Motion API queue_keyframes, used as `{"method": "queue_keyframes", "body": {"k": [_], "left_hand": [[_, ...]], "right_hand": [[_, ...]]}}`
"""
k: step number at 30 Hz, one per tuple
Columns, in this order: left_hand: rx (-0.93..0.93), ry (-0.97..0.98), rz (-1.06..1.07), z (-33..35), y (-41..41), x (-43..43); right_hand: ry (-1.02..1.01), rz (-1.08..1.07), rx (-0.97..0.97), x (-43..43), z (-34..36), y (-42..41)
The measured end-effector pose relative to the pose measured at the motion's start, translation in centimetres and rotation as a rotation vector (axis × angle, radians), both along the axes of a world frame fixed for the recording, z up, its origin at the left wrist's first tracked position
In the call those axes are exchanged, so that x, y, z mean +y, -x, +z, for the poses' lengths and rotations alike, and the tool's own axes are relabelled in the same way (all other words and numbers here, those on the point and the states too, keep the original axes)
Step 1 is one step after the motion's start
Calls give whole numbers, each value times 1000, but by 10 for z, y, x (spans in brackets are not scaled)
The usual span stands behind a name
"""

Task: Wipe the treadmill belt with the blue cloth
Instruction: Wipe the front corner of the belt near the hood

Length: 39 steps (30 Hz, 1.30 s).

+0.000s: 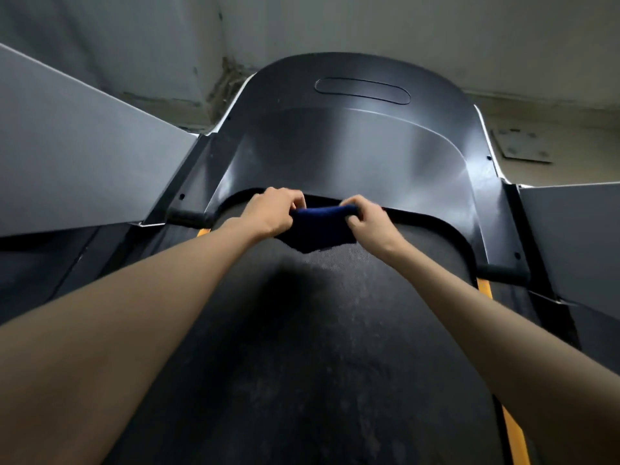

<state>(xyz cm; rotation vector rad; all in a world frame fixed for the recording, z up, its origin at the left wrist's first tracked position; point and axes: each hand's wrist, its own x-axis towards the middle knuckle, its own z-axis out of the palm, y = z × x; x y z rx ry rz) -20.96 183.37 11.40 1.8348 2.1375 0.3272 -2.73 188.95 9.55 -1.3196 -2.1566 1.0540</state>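
Both bare arms reach out along the belt (pixel 302 347), a dark, speckled surface that runs from the near edge to the hood (pixel 352 146) at the far end. The cloth (pixel 318 229) is dark blue and rolled along its top. It sits at the far end of the belt, just near of the hood's curved lip and about midway across.

The left hand (pixel 271 211) grips the cloth's left top corner, fingers curled over the edge. The right hand (pixel 369 219) grips the right top corner the same way, with the roll of fabric pinched in its fingers. The hands are apart, with the cloth stretched between them. Its lower part drops to a ragged point over the belt — whether it presses there or only brushes, I cannot tell.

Just near of the cloth the belt shows a paler, grainy patch, and nearer still a dark shadow lies across its middle.

The hood is black and glossy, domed, with an oval recess (pixel 362 90) near its far edge. A yellow strip (pixel 484 286) edges the belt on the right, and a short piece of the same yellow shows on the left, just beyond the left forearm. A black round bar sticks out at each near corner of the hood — the left bar (pixel 188 216) and the right bar (pixel 503 273).

Grey panels rise on both sides, the left panel (pixel 67 146) and the right panel (pixel 570 236). Beyond the hood is a pale wall (pixel 369 25), stained in its corner. A square plate (pixel 523 146) with bolts lies on the floor at far right.
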Motion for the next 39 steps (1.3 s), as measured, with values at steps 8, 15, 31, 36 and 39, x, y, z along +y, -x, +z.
{"method": "queue_keyframes", "body": {"k": [8, 15, 31, 36, 39], "left_hand": [[269, 137, -317, -72, 11, -17], [199, -59, 65, -97, 40, -14], [126, 287, 293, -105, 141, -58], [70, 291, 212, -108, 156, -65], [26, 252, 224, -110, 155, -68]], "right_hand": [[453, 61, -329, -32, -87, -8], [-639, 723, -454, -35, -120, 27], [-276, -278, -257, 22, -165, 82], [-276, -303, -437, 19, -174, 81], [-232, -281, -306, 5, -173, 140]]}}
